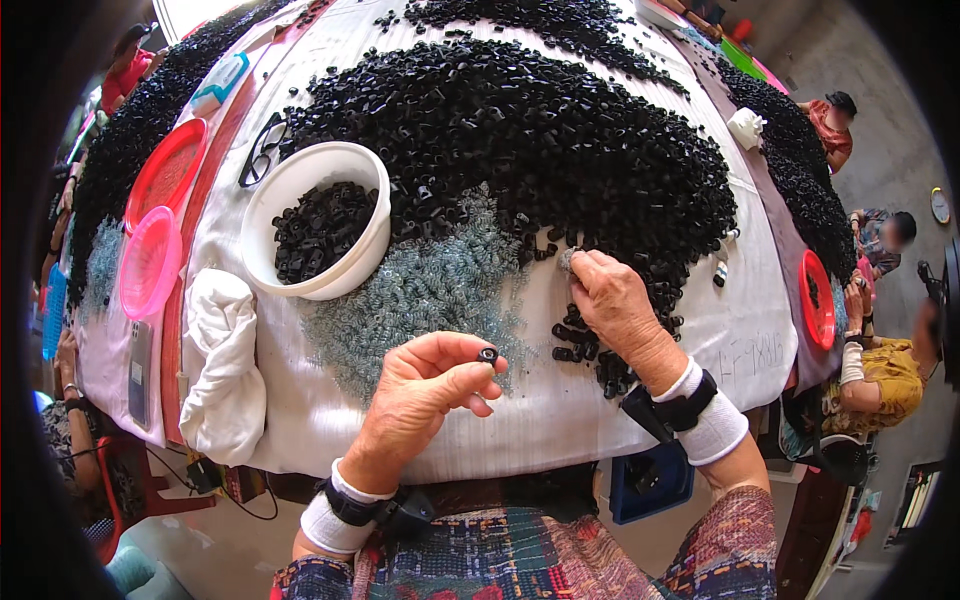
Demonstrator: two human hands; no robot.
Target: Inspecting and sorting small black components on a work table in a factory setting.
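My left hand is raised over the near edge of the table and pinches a small black ring-shaped part between thumb and forefinger. My right hand rests on the white cloth at the edge of the big heap of small black parts; its fingertips pinch a small grey spring. Between the hands lies a spread of grey-blue springs. A white bowl partly filled with black parts stands at the left of the heap. Both wrists wear white bands with black straps.
A folded white cloth lies left of the springs. Black glasses lie beside the bowl. Red and pink baskets and a phone sit at the left. A red basket is at right. Other people sit around the table edges.
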